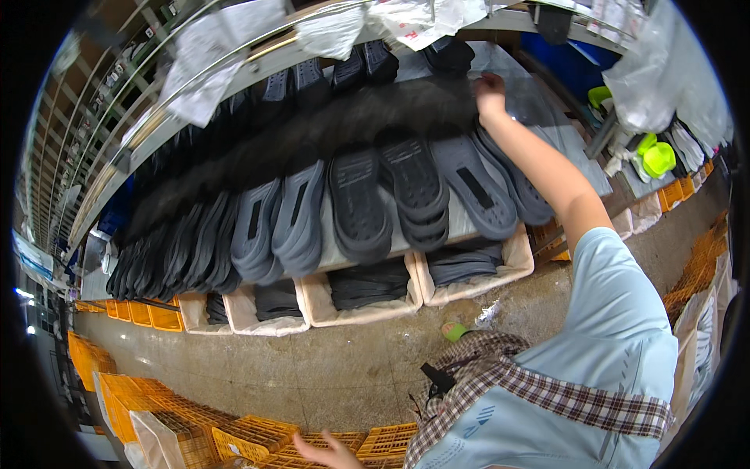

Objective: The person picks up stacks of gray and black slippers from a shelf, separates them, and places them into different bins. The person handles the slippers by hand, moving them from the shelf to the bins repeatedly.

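Observation:
My right hand [491,92] is stretched across a long bench to its far side, beside dark footwear [449,56]. Its fingers are small and blurred, so whether they grip anything cannot be made out. Low in the view, my left hand [326,452] is held out with fingers apart and nothing in it, above orange crates. Along the bench's near edge lie stacked soles: a black pair [358,207], more black soles [414,176], and grey ones with a black strip, one stack [475,187] at the right and another [301,211] left of the black pair.
Below the bench, lined bins [363,315] hold dark flat pieces. Orange crates [254,434] stand behind me. A rail [226,66] with hanging plastic sheets runs above the far side. Bright green items [658,159] and a clear plastic bag [652,74] are at the right.

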`<act>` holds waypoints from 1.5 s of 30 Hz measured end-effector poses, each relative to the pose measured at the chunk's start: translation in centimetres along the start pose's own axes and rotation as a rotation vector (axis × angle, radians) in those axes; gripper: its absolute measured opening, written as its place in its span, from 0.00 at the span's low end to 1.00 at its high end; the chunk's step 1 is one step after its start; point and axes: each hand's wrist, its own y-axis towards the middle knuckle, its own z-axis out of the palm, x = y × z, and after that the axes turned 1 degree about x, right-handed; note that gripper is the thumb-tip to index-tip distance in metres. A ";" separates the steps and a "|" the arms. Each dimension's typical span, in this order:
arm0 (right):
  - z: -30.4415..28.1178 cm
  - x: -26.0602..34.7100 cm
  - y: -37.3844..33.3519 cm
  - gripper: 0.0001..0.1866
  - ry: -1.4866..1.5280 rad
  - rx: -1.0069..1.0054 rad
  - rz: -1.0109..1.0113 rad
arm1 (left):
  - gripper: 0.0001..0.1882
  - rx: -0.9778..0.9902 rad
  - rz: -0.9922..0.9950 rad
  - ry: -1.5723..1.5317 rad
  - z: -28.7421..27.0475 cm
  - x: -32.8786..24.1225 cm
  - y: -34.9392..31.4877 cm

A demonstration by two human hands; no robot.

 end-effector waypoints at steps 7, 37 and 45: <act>3.4 -9.7 15.7 0.31 -0.069 0.112 0.591 | 0.39 0.554 0.257 0.159 7.1 -8.4 -1.8; -13.6 14.3 -0.9 0.29 0.826 0.886 1.306 | 0.39 0.783 0.231 0.122 8.4 -12.4 1.9; -16.9 21.1 -19.1 0.33 0.730 1.293 1.425 | 0.38 0.597 0.252 -0.449 -0.1 -14.9 5.0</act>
